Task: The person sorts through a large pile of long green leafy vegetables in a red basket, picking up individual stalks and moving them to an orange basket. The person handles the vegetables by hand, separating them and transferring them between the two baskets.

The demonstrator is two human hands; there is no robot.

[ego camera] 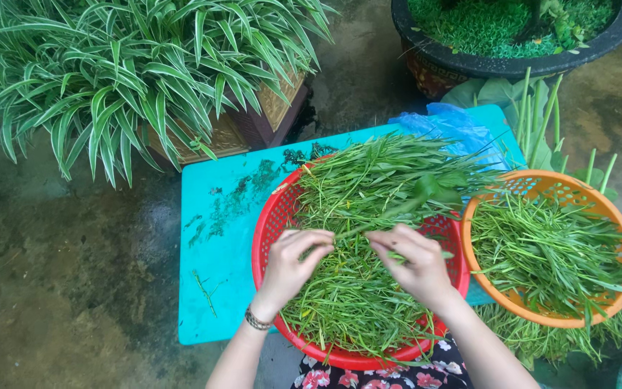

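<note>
glossy plastic red basket — smooth turquoise board — rough wet concrete floor

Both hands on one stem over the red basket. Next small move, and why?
Probably snap the stem between left hand and right hand: both pinch it above the red basket, and the orange basket alongside already holds greens.
</note>
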